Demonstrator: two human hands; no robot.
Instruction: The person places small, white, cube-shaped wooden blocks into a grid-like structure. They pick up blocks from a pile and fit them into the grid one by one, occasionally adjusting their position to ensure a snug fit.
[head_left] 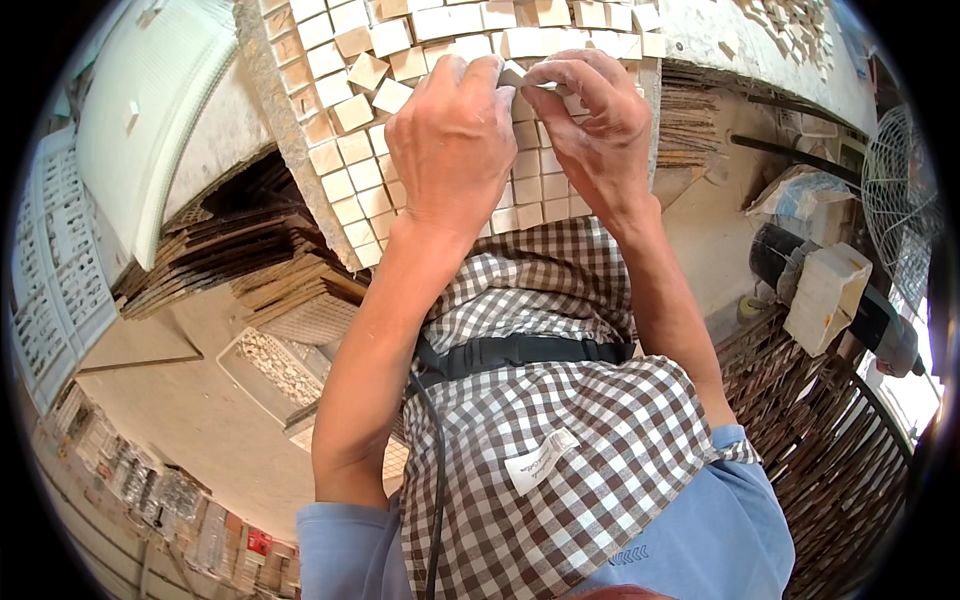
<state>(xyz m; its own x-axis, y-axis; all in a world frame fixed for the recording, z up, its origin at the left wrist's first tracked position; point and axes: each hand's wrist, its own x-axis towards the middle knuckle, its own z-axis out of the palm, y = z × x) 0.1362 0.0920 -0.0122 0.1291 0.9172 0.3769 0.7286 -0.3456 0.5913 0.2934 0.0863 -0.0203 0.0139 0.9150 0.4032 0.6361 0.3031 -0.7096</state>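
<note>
Both hands work at the far edge of a board (pixel 262 90) covered with small square tiles; the left hand (pixel 452 140) and the right hand (pixel 598 125) meet over one pale tile (pixel 520 76), pinched between their fingertips, so both are closed on it, just above the tile rows.

Most of the tiles (pixel 345 170) lie in tidy rows, edge to edge, cream and tan; that part looks done. Near the upper left a few sit turned at an angle (pixel 366 72), out of line with the grid, so that patch appears unsettled. How the rows run under the hands I cannot tell, since the hands hide them. By my judgement the laying is well advanced, with the held tile and the skewed ones left to seat.

Stacked boards (pixel 260 270) lie below the board; a white block (pixel 825 295) and a fan (pixel 900 200) stand to the right; a checked cloth (pixel 540 440) hangs in front.
</note>
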